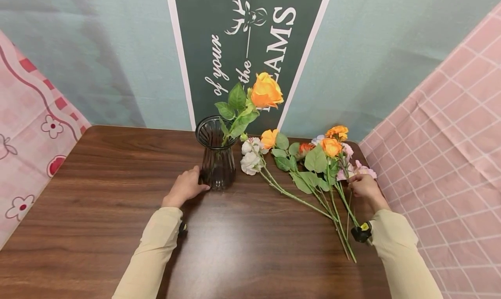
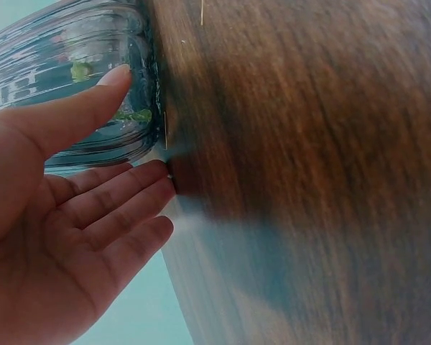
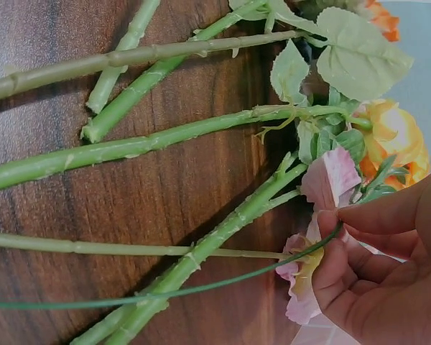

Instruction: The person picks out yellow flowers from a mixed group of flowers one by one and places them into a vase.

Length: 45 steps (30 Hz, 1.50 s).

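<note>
A dark ribbed glass vase point(image 1: 218, 168) stands upright on the table with one orange rose point(image 1: 267, 91) leaning out of its mouth. My left hand point(image 1: 187, 186) is at the vase's lower left side. In the left wrist view that hand point(image 2: 86, 215) has its fingers extended and its thumb against or just in front of the glass. Over on the right, my right hand point(image 1: 364, 186) pinches a thin green flower stem point(image 3: 223, 282) between thumb and forefinger. Pink flowers point(image 3: 332, 180) lie right by those fingertips; which bloom the stem carries is partly hidden.
Several loose flowers lie at the right, among them white blooms point(image 1: 252, 162), a smaller orange rose point(image 1: 269, 139) and orange blooms point(image 1: 331, 147), their green stems point(image 1: 340, 229) crossing. A printed cloth point(image 1: 133, 51) rises behind the wooden table point(image 1: 242, 255); pink checked cloth point(image 1: 442, 138) borders the right.
</note>
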{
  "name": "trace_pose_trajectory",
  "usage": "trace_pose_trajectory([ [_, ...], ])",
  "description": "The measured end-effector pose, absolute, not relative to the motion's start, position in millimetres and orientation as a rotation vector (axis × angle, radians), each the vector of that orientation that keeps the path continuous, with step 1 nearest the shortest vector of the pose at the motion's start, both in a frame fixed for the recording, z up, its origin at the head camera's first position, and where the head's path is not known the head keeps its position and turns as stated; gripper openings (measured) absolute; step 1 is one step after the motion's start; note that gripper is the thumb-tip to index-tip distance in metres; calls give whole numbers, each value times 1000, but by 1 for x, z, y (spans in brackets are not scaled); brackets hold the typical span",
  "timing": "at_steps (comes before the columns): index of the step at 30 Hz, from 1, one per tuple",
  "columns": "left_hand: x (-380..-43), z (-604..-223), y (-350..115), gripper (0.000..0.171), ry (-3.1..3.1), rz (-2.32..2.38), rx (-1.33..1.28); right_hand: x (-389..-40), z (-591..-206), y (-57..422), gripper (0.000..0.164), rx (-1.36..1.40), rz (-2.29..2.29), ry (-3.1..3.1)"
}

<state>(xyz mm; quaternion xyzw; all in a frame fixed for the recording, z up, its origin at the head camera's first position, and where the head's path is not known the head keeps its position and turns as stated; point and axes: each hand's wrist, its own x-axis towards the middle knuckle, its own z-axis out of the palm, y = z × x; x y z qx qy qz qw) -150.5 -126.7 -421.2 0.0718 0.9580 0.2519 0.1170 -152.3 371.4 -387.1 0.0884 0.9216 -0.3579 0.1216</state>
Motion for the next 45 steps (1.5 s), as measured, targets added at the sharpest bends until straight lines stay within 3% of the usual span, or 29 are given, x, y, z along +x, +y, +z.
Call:
trace_pose_trajectory([
  [14, -153, -419, -128, 53, 2822, 710, 238, -154, -376, 370, 12, 195, -1080, 2675],
  [45, -152, -416, -127, 59, 2793, 716, 232, -146, -342, 361, 16, 226, -1351, 2387],
])
